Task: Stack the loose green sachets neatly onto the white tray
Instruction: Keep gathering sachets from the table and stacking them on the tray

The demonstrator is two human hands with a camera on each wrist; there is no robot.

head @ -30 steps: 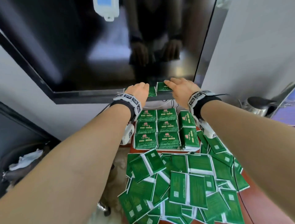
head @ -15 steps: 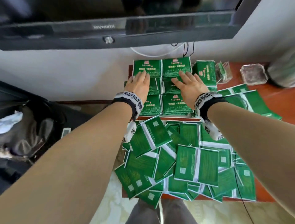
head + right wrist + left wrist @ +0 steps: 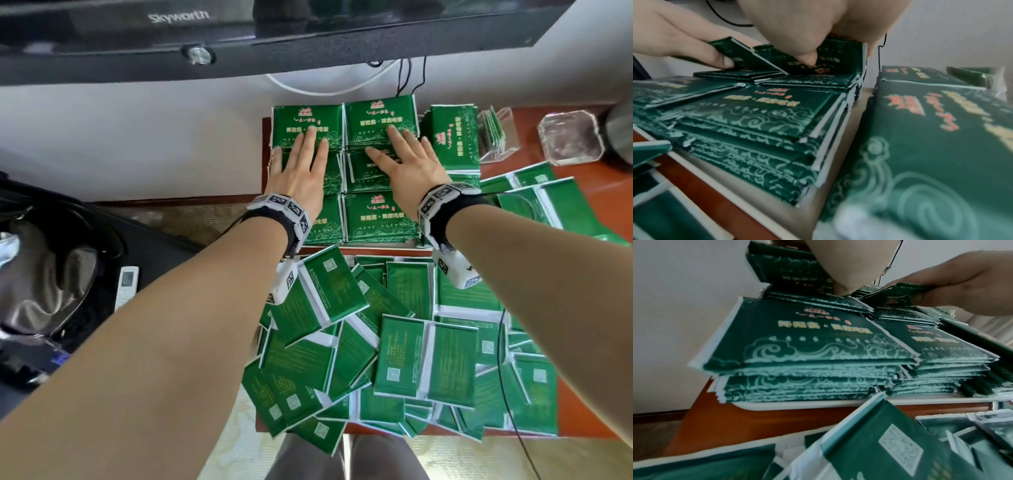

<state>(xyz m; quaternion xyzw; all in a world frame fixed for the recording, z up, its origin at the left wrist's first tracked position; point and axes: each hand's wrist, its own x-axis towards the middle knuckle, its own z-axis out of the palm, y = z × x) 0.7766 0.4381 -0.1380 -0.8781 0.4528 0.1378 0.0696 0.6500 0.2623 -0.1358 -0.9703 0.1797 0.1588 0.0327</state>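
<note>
Both hands lie on the stacked green sachets (image 3: 380, 216), which sit in neat piles on the white tray (image 3: 818, 404) at the far end of the red-brown table (image 3: 613, 185), just under the Skyworth television (image 3: 239, 37). From the head view the left hand (image 3: 301, 174) rests palm down over the middle pile of the left column, fingers straight and reaching onto the far pile. The right hand (image 3: 407, 168) lies over the middle pile of the next column, fingers spread. The wrist views show more: each thumb is tucked under a sachet or two, so the left hand pinches a tilted sachet (image 3: 740, 53) between thumb and fingers, and the right hand pinches another tilted sachet (image 3: 898, 293) the same way; how many each holds cannot be told. A further pile (image 3: 454, 140) stands to the right, turned sideways. The loose sachets (image 3: 424, 359) lie jumbled and overlapping on the near part of the table, mostly back side up. Beyond the piles are a clear plastic holder (image 3: 495, 133) and a glass ashtray (image 3: 570, 138). A remote control (image 3: 126, 286) lies left of the table
</note>
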